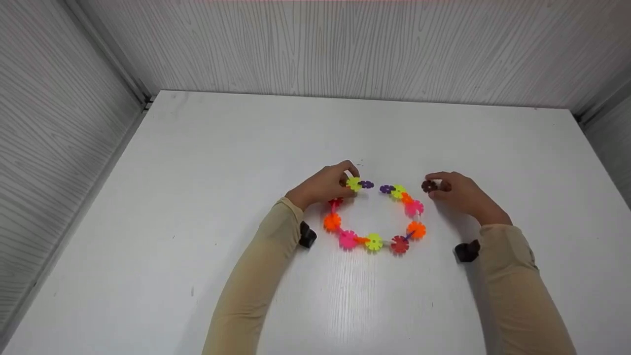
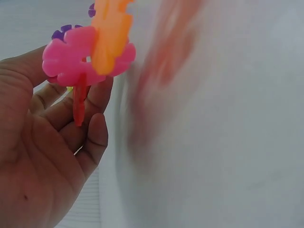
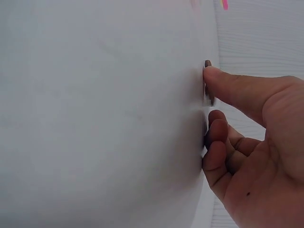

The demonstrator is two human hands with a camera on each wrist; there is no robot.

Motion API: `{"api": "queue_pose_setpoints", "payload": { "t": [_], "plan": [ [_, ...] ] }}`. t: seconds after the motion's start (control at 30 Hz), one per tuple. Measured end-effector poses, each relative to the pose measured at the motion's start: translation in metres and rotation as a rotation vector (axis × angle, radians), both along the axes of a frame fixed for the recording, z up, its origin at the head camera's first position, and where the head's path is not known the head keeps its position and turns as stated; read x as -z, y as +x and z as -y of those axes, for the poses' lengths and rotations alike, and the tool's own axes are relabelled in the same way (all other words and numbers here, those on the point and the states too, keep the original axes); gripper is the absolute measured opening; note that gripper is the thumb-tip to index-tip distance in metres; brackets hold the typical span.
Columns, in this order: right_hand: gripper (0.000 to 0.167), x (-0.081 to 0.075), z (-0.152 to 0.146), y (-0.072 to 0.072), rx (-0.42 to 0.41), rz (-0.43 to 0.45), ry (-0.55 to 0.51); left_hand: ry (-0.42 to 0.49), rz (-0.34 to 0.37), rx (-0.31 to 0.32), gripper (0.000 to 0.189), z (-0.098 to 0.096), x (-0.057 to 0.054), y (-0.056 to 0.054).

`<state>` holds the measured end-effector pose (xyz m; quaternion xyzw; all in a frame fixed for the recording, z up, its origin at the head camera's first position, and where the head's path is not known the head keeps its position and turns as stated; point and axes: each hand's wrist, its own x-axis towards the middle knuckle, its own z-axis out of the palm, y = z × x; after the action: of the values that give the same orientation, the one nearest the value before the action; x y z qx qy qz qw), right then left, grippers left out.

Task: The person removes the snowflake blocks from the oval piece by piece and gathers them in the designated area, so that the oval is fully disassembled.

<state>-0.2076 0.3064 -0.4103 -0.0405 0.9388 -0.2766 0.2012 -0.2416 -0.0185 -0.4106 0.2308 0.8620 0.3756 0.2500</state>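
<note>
A chain of linked plastic snowflake discs [image 1: 373, 242] in pink, orange, yellow, red, purple and white lies as a near ring, with a gap at its far side. My left hand [image 1: 325, 185] grips the chain's left end around a yellow disc [image 1: 353, 184]; a purple disc [image 1: 366, 185] sticks out beyond it. In the left wrist view a pink disc [image 2: 66, 57] and an orange disc [image 2: 111, 38] stand in front of the fingers. To the right of the ring, my right hand [image 1: 458, 192] pinches a loose brown disc [image 1: 430, 186], seen edge-on [image 3: 209, 85] in the right wrist view.
The chain's other end, a purple disc [image 1: 387, 189], lies across the gap. Everything is on a white table [image 1: 222, 148] with grained panels [image 1: 315, 49] behind and at both sides. Black wrist-worn cameras [image 1: 467, 251] hang under both sleeves.
</note>
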Motion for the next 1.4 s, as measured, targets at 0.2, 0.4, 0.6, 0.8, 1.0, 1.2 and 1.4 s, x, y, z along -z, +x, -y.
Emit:
{"api": "queue_pose_setpoints", "payload": {
  "t": [0.2,0.4,0.6,0.8,1.0,1.2,1.4],
  "plan": [
    [0.048,-0.001,-0.002,0.0,0.013,-0.011,-0.025,0.033,-0.004,-0.003,0.041,0.001,0.001,-0.001],
    [0.046,-0.005,-0.002,0.004,0.021,-0.079,-0.043,0.088,-0.027,-0.002,0.039,0.001,0.005,-0.001],
    [0.048,-0.011,0.005,0.007,0.056,-0.141,-0.08,0.111,-0.031,-0.014,0.037,0.002,0.008,0.002],
    [0.049,-0.018,0.019,0.01,0.049,-0.185,-0.095,0.118,-0.031,-0.025,0.037,0.002,0.009,0.004],
    [0.048,-0.021,0.034,0.013,0.014,-0.222,-0.114,0.118,-0.035,-0.03,0.038,0.003,0.01,0.003],
    [0.045,-0.02,0.05,0.013,-0.065,-0.266,-0.117,0.136,-0.029,-0.026,0.04,0.004,0.009,0.002],
    [0.044,-0.022,0.066,0.011,-0.122,-0.271,-0.092,0.173,-0.017,-0.028,0.04,0.003,0.004,0.001]
  ]
}}
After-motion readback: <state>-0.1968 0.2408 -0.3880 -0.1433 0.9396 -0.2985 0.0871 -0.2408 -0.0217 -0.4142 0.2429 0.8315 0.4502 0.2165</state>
